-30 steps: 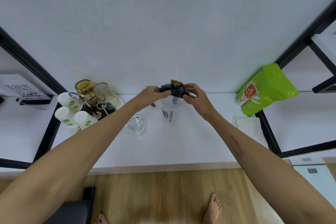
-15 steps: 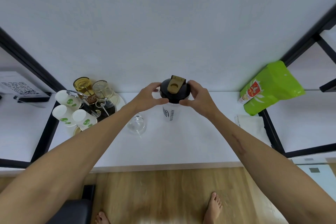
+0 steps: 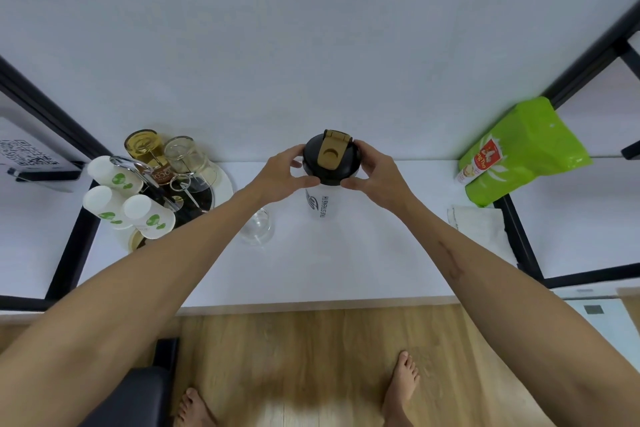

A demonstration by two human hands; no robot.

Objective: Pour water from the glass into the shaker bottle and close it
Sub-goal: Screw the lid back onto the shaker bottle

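Shaker bottle [image 3: 320, 206] lid [image 3: 329, 160] gripped from both sides.
The lid is clasped by left hand [image 3: 280, 177] and right hand [image 3: 375, 175] fingers; the glass [image 3: 257, 226] stands just left of the bottle.

White table [image 3: 363, 270] holds shaker bottle [image 3: 320, 206], glass [image 3: 257, 227], cloth [image 3: 476, 224].

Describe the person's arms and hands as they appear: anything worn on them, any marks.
Both arms are bare to the frame edge: no sleeves, gloves, watch or bracelets in view. The left hand and right hand show no rings that I can make out. The right forearm carries a long, thin, darker mark along its inner side.
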